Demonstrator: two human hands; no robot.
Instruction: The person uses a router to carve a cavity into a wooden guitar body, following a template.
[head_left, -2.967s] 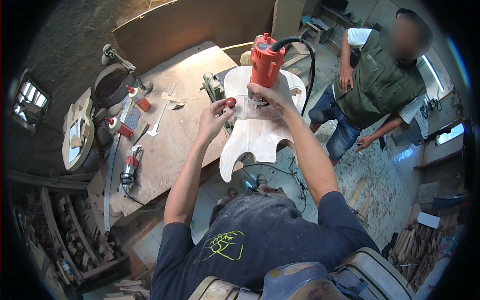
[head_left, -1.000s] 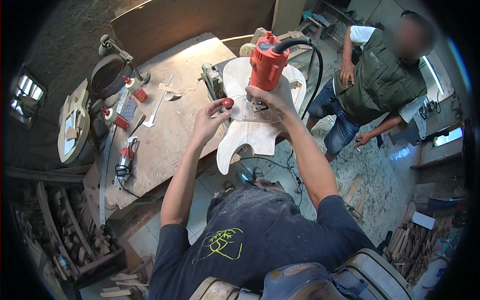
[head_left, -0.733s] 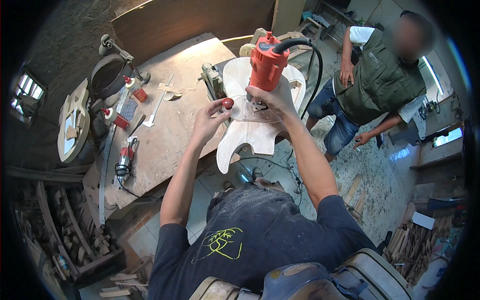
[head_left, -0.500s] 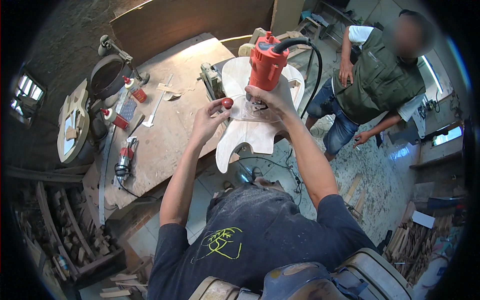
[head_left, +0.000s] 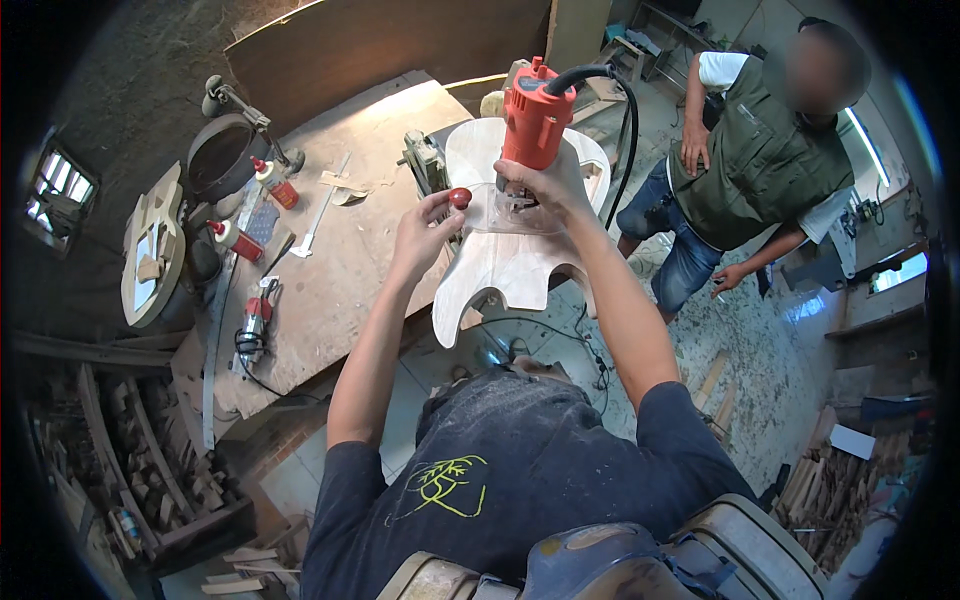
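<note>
A pale wooden guitar body (head_left: 500,270) juts out past the workbench edge, beside a vise (head_left: 427,160). On it stands an orange-red router (head_left: 535,125) with a clear base plate (head_left: 490,212) and a thick black cord. My right hand (head_left: 550,185) wraps around the lower part of the router's housing. To the left, the fingers of my left hand (head_left: 428,228) close on a dark red round knob (head_left: 460,198) at the side of the base plate. The router's bit is hidden from view.
On the workbench (head_left: 340,260) lie two red-and-white glue bottles (head_left: 275,184), a caliper (head_left: 318,215) and a small red power tool (head_left: 254,325). Another guitar body (head_left: 155,250) is at far left. A person in a green vest (head_left: 765,165) stands at right on the dusty floor (head_left: 740,340).
Both hands keep their grips. The router and guitar body hold nearly the same place, with only a slight shift of the whole view.
</note>
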